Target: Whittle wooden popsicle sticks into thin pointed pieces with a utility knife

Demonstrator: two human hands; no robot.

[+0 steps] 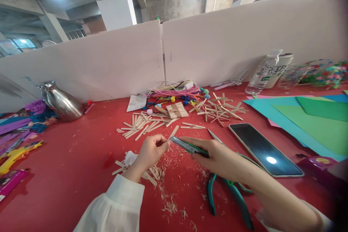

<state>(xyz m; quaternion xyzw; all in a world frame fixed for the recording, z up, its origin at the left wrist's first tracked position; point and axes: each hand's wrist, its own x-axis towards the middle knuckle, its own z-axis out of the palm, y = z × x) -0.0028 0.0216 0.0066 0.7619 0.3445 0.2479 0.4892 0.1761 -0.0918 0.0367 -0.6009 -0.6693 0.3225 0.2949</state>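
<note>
Between its thumb and fingers, my left hand [154,153] pinches a wooden craft stick [174,131] whose far end points up and away. My right hand [213,155] is closed around a green utility knife [190,147], its blade end at the stick close to my left fingertips. Pale wood shavings [174,174] lie scattered on the red table beneath both hands. Craft sticks [149,178] and a small white lump [130,158] rest beside my left wrist. Partly under my right forearm are pliers with teal handles [236,199].
Loose craft sticks [141,125] and a bundled stack of sticks [176,110] lie beyond my hands. A phone [265,148] and coloured paper [307,119] are at right, near a water bottle [262,74]. A steel jug [63,103] stands at left, before a white partition [108,65].
</note>
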